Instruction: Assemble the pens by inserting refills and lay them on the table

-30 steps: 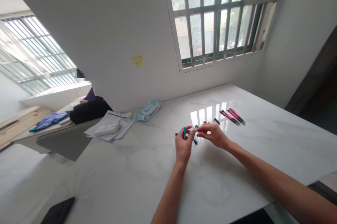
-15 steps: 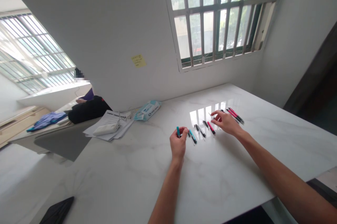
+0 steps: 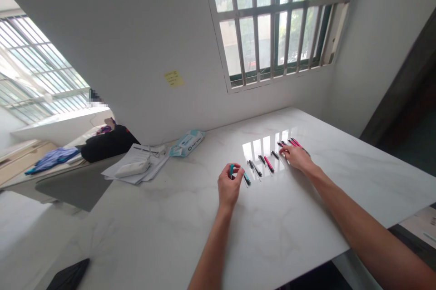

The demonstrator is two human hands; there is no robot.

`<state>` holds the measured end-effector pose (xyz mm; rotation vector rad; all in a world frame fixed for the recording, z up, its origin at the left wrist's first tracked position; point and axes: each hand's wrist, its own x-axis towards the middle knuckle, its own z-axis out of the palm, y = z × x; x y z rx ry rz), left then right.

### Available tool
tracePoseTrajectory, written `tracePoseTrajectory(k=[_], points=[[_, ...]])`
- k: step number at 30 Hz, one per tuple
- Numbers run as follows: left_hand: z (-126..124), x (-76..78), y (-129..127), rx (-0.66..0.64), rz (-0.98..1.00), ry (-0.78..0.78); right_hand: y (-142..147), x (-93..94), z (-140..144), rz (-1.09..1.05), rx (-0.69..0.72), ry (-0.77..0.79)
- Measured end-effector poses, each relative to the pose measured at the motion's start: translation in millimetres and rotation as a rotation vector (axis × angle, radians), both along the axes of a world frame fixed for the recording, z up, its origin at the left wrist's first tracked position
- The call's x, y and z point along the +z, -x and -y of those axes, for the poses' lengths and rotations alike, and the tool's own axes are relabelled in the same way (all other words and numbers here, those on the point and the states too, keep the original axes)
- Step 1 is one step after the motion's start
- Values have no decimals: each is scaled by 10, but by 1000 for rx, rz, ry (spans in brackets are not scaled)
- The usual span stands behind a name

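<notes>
My left hand (image 3: pixel 229 185) is closed around a teal pen part (image 3: pixel 231 170), which sticks up between thumb and fingers. Beside it on the tabletop lies a teal and black pen piece (image 3: pixel 247 178) with a thin pale refill. My right hand (image 3: pixel 297 156) is low over the table with its fingers drawn together at the far end of the row; what is in the fingertips is too small to make out. Between the hands lie black pen pieces (image 3: pixel 257 170), a red pen barrel (image 3: pixel 269 164) and a short black pen part (image 3: pixel 274 154). Red and black pens (image 3: pixel 294 142) lie just beyond my right hand.
A wet-wipes pack (image 3: pixel 187 143) lies near the wall. Papers (image 3: pixel 127 175) with a white device (image 3: pixel 133 168) on top are at the left. A dark flat object (image 3: pixel 69 275) sits at the lower left. The white marble-look table (image 3: pixel 289 222) ends in front of me.
My right hand has moved away along the row, down to the table near the far pens. The thin pale stick at its fingertips no longer shows there. My left hand keeps the teal part.
</notes>
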<state>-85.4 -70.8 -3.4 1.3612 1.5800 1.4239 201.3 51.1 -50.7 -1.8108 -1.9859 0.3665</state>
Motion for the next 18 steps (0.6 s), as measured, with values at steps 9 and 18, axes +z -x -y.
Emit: tracePoseTrajectory(k=[9, 18], points=[[-4, 75, -160, 0, -227, 42, 75, -5, 3, -16, -12, -34], [-444, 309, -785, -126, -735, 205, 134, 156, 52, -25, -50, 36]])
